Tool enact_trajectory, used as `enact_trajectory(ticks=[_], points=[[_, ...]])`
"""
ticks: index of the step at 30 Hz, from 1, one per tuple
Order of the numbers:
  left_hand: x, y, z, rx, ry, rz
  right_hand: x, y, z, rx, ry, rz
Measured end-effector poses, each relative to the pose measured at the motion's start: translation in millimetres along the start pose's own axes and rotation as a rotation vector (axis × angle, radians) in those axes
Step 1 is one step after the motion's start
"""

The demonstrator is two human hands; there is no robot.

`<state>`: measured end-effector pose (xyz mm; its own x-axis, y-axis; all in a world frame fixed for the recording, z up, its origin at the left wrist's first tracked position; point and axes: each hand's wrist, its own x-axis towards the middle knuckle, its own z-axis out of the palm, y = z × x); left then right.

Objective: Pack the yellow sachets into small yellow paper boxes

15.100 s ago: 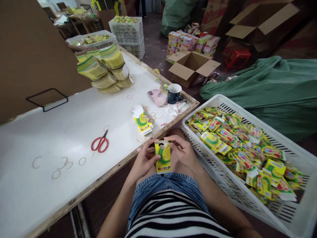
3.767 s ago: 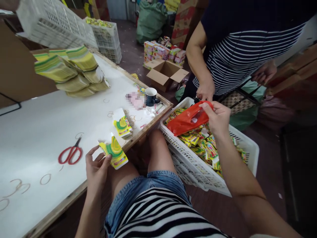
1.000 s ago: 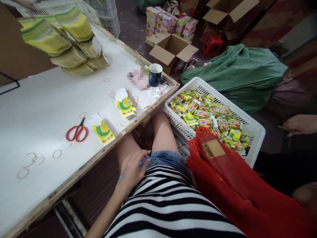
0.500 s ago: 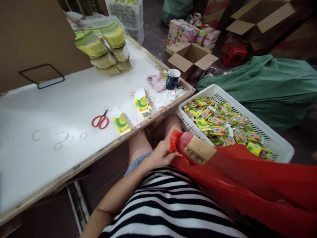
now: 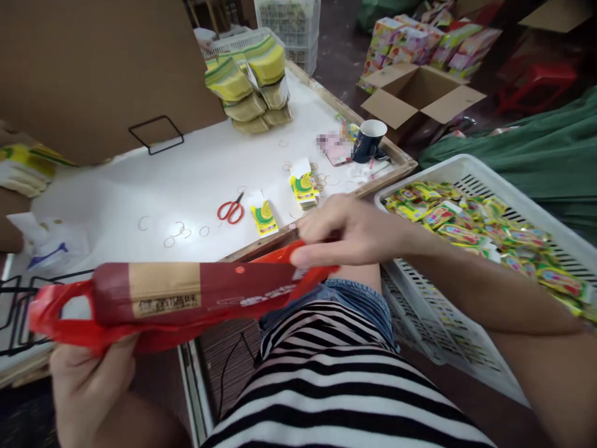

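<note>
A red plastic bag (image 5: 242, 305) is stretched sideways in front of me, over my lap and the table's edge. It has a loop-like handle opening at its left end, a dark red area and a tan patch with dark printed characters. My left hand (image 5: 91, 382) grips it from below near that opening. At the other end, my right hand (image 5: 352, 230) is closed around the bag, thumb along its top. On the white table (image 5: 116, 211) just beyond lie red-handled scissors (image 5: 231, 210), a yellow-green lemon packet (image 5: 263, 218) and a small packet stack (image 5: 304, 185).
At my right stands a white crate (image 5: 489, 177) full of small yellow packets. Rubber bands (image 5: 180, 230) are scattered on the table. A dark mug (image 5: 370, 142) sits by the far corner, with bundled yellow pouches (image 5: 252, 81) further back. An open carton (image 5: 422, 93) is on the floor.
The red bag has swung from my right side across to the left and is now stretched out. Both hands now hold it, where only one hand was visible before. The view has shifted left.
</note>
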<state>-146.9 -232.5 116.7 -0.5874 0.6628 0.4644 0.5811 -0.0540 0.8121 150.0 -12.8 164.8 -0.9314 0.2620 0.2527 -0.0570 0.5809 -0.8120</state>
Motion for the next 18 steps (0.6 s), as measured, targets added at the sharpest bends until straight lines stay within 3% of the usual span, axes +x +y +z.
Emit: enact_trajectory(ticks=[2,4,7,10,15,18], points=[[12,-18,-19.9,0.216,-0.275,0.064,23,33,31,-0.026,0.019,0.044],[17,-42,-31.1,0.37,-0.513,0.025,38,64,66,-0.132,-0.027,0.095],[7,-83,-31.8,0.582,-0.708,-0.305,46,96,115,-0.324,-0.146,0.106],[-18,-124,-19.2,0.76,-0.901,-0.586,39,113,147,-0.426,-0.181,0.128],[-58,-187,17.0,0.873,-0.943,-0.727,9,130,160,-0.3,-0.167,0.215],[-61,-220,38.9,0.951,-0.907,-0.752,-12,141,154,-0.283,-0.107,0.337]])
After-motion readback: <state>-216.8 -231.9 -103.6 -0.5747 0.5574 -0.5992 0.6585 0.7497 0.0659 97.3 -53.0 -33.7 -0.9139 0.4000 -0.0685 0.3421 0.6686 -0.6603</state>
